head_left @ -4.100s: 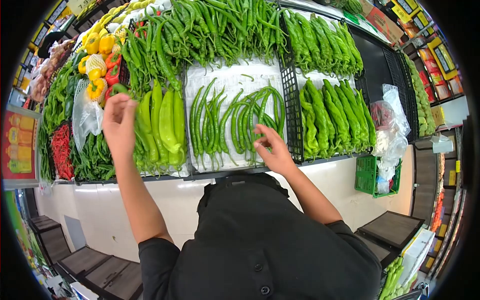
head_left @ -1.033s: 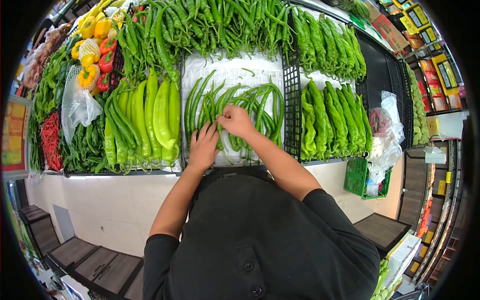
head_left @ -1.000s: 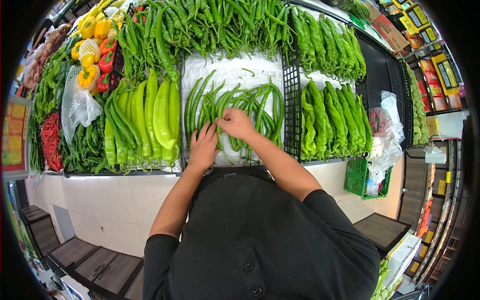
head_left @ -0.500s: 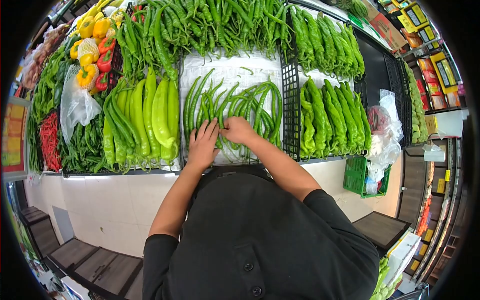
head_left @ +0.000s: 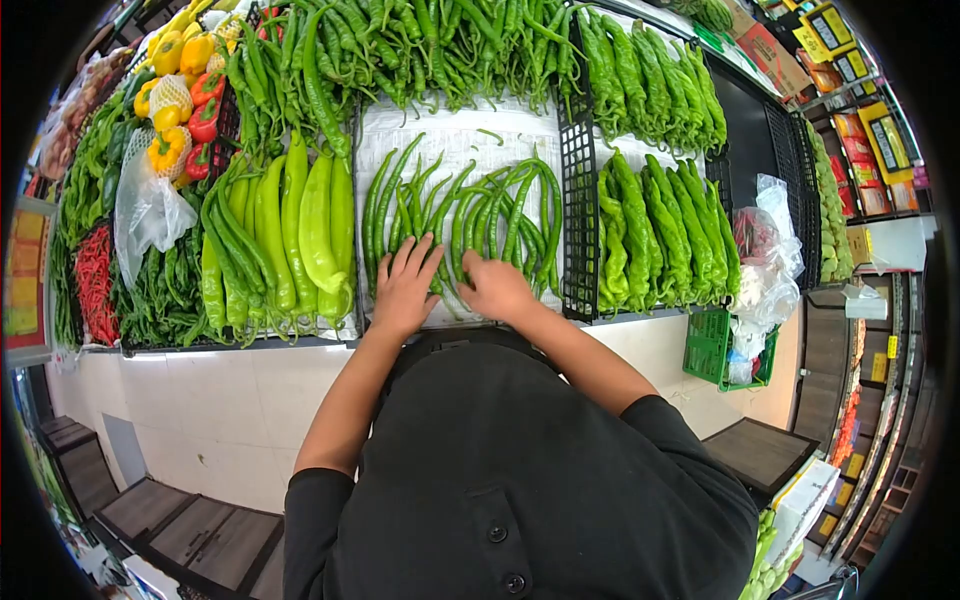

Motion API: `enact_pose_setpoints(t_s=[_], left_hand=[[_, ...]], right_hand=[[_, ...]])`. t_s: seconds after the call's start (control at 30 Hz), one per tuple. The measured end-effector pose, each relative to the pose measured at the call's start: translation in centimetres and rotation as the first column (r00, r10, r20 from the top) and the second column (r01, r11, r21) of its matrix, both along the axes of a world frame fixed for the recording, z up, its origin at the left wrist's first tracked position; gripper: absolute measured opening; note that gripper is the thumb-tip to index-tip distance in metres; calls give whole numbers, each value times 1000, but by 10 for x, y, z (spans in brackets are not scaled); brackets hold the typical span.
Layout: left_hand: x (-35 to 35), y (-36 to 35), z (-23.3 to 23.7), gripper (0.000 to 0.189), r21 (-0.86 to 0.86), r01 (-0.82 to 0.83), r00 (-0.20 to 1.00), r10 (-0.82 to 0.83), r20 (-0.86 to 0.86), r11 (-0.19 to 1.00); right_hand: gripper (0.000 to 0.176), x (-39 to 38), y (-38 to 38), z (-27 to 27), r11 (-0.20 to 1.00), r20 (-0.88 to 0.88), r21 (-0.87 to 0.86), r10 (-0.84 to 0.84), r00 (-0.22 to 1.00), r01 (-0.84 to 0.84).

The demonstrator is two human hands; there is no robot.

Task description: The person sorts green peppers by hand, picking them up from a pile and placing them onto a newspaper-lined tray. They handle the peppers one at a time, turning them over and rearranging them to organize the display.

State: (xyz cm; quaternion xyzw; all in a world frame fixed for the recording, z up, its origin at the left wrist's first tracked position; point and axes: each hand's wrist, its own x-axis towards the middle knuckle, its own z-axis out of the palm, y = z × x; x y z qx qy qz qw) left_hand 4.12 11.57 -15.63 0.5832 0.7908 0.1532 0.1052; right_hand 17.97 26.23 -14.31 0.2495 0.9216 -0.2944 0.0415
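Peppers [head_left: 372, 225], thin and green, lie in loose curved rows beneath my fingertips. My left hand [head_left: 405, 290] is flat, fingers slightly parted, on their lower ends; my right hand [head_left: 495, 290] curls beside it, and whether it pinches one I cannot tell. Light, level pressure would suit such bendy pods, lest they roll or snap. White lining [head_left: 460, 125] sits under them, beside a black lattice divider [head_left: 578, 200]; pale floor [head_left: 240, 400] shows below.
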Motion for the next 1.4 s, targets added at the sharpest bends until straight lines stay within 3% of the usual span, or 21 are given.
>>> enact_pose_setpoints(t_s=[0.07, 0.37, 0.67, 0.77, 0.9, 1.07, 1.3, 1.33, 1.4], left_hand=[[0, 1, -2, 84, -2, 18, 1000, -18, -6, 1000], [1, 2, -2, 72, -43, 21, 1000, -22, -17, 999], [2, 2, 0, 68, -34, 12, 1000, -13, -16, 999], [3, 0, -1, 67, -13, 15, 1000, -15, -15, 1000], [4, -1, 1, 66, -20, 17, 1000, -17, -14, 1000], [9, -1, 12, 64, -16, 28, 999, -28, 19, 999], [2, -18, 45, 54, 204, -211, 932, 134, 337, 956], [3, -20, 56, 46, 278, -222, 935, 123, 334, 935], [1, -32, 80, 41, 191, -256, 837, 119, 534, 948]], right_hand=[[40, 5, -8, 2, 995, 27, 73, 68, 997, -70], [35, 1, -14, -23, 990, -56, 139, 28, 998, -20], [27, 4, -10, -30, 998, -153, 68, -3, 988, 14], [26, 22, 8, -21, 995, -236, -21, -104, 966, 102], [21, 60, 41, 9, 971, -288, 19, -223, 931, 238], [26, 85, 53, 11, 960, -183, 49, -263, 947, 276], [28, 87, 48, 3, 960, -218, 10, -272, 937, 281], [28, 86, 47, 3, 961, -204, 6, -269, 941, 276], [28, 87, 49, 2, 965, -179, 3, -259, 949, 263]])
